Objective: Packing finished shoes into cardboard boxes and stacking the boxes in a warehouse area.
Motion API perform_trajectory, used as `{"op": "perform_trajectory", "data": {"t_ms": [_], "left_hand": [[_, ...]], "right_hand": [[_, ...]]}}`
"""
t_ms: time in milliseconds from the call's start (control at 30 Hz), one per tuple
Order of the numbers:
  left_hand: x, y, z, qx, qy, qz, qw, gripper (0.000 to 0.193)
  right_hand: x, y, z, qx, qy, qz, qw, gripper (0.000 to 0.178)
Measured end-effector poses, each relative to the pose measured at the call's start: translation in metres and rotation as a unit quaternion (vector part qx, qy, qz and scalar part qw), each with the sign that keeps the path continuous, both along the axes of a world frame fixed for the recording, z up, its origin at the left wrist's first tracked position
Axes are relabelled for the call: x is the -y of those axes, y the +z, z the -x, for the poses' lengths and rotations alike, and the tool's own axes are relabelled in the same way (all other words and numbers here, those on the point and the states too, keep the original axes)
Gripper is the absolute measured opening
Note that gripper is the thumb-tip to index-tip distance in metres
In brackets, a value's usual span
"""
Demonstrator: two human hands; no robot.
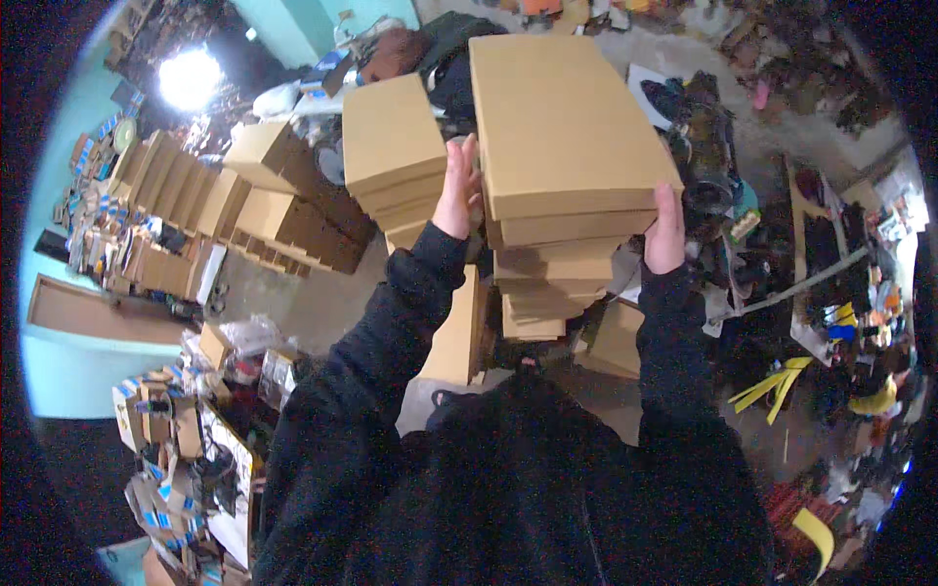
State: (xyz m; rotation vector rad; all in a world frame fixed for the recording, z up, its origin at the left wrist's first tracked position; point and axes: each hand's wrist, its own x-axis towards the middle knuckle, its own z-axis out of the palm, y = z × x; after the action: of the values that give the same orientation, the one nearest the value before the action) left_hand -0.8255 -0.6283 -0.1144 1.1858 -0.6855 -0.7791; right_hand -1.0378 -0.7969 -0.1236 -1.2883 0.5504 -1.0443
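A large brown cardboard box (pixel 562 122), lidded and flat-topped, sits on top of a tall stack of similar boxes (pixel 552 264) in front of me. My left hand (pixel 456 195) is upright beside its left side with fingers stretched out; whether they touch it is hard to tell. At the near right corner, my right hand (pixel 665 232) rests its thumb on the box, while the other fingers are hidden behind its side. Left of my left hand rises a second stack, topped by a smaller brown box (pixel 393 132).
More brown boxes (pixel 283 220) stand in rows at the left, near a bright lamp (pixel 191 80). Cartons and plastic-wrapped goods (pixel 249 352) are piled at the lower left. Dark clutter (pixel 708 146) and a metal bar (pixel 801 283) lie to the right, with yellow strips (pixel 772 389) on the floor.
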Motion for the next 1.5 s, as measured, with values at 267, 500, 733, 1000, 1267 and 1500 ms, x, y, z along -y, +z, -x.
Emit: {"op": "perform_trajectory", "data": {"t_ms": [267,500,733,1000,1267,1500], "left_hand": [[-0.002,-0.014,0.035,-0.101,-0.008,0.089,0.991,0.078],[-0.004,-0.023,0.026,-0.112,0.013,0.108,0.988,0.078],[-0.01,-0.017,0.017,-0.058,0.012,0.058,0.997,0.074],[-0.025,-0.036,-0.005,-0.045,-0.005,0.015,0.999,0.073],[-0.107,-0.093,-0.037,0.083,0.032,-0.053,0.995,0.056],[-0.353,-0.399,-0.079,0.159,0.075,-0.294,0.94,0.035]], "right_hand": [[-0.005,0.001,-0.013,-0.021,0.005,-0.008,1.0,0.051],[-0.008,0.016,-0.016,0.047,0.019,0.057,0.997,0.054],[-0.001,0.033,-0.011,0.019,0.031,0.203,0.979,0.063],[-0.013,0.049,-0.015,0.033,0.041,0.203,0.978,0.071],[0.002,0.031,0.026,-0.04,-0.139,0.167,0.975,0.08],[-0.041,-0.115,0.098,-0.006,-0.493,-0.074,0.867,0.056]]}}
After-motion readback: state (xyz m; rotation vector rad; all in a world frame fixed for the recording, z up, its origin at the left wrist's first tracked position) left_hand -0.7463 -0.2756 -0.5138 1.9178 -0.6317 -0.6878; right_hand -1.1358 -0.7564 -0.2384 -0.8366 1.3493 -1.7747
